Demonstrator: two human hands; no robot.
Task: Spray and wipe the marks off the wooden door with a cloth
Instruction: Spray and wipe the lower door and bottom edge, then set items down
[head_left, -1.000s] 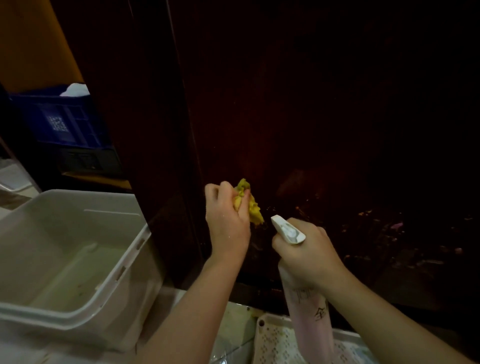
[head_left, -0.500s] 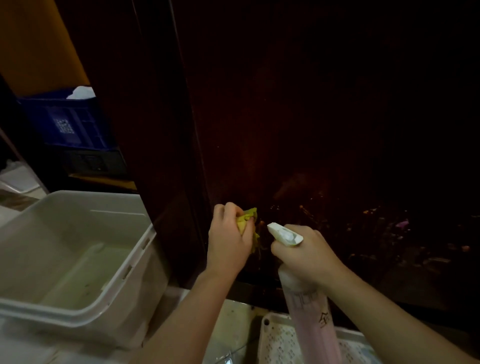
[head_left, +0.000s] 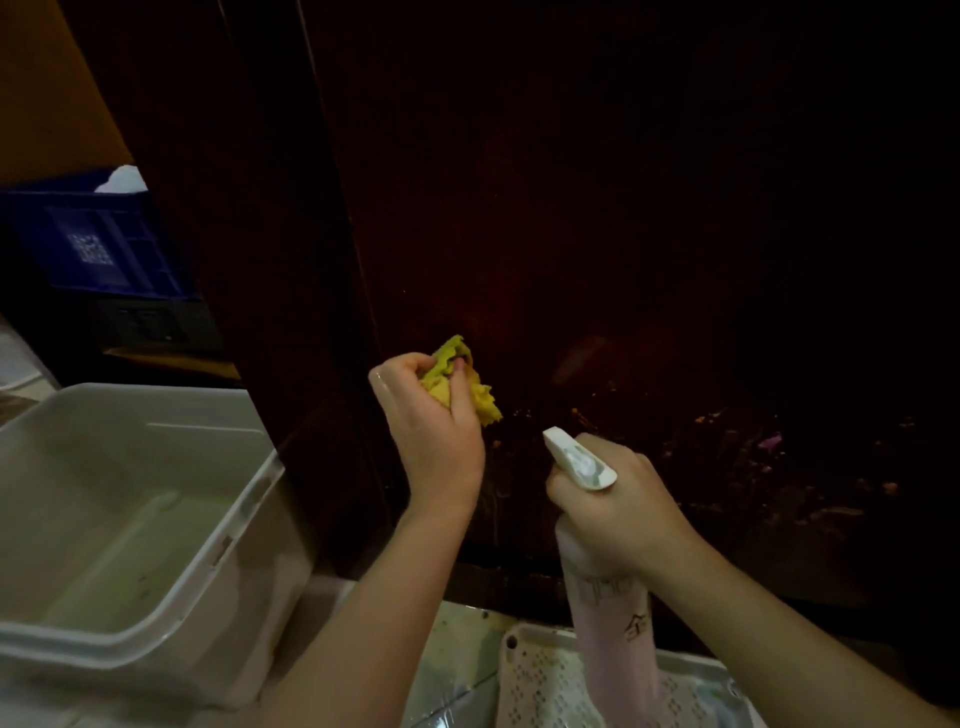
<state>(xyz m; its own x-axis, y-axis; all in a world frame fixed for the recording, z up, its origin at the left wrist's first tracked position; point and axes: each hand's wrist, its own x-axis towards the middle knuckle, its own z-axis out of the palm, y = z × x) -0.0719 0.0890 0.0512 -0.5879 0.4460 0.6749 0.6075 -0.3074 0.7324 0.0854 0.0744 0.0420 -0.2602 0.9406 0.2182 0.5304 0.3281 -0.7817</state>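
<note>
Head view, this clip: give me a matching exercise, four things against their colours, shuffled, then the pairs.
Things:
1. cloth
2. spray bottle
3. crate
4. tub

Colours:
A. blue
B. white
C. yellow
D. pale pink

Pairs: 1-C, 2-D, 3-A, 4-B

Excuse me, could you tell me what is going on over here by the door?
A person is cleaning a dark wooden door. The left hand grips a crumpled yellow cloth at the door's lower part, and the right hand holds a spray bottle with its nozzle aimed at the door. Marks show on the door to the right of the hands. A white tub sits to the left.
</note>
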